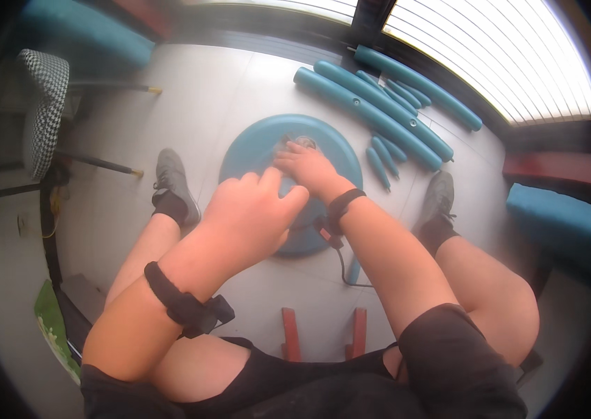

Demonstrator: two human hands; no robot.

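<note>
Both my hands are over a round blue padded disc [250,143] between my feet. Its surface looks smooth, and pale haze blurs the picture around it. My left hand [257,206] is curled above the near part, fingers bent down and thumb pointing right; whatever it grips is hidden underneath. My right hand [308,167] lies over the middle, fingers stretched to the left. Just beyond its knuckles a small round metal-looking part [305,142] shows. By my right wrist hangs a black-and-red piece [330,234] with a dark cord [344,269]; what it belongs to I cannot tell.
Long blue padded tubes [372,115] and several short blue pieces [381,157] lie on the tiled floor at far right. Two red legs [290,334] stick out near me. A checkered chair [49,115] stands left, a blue cushion [550,213] right.
</note>
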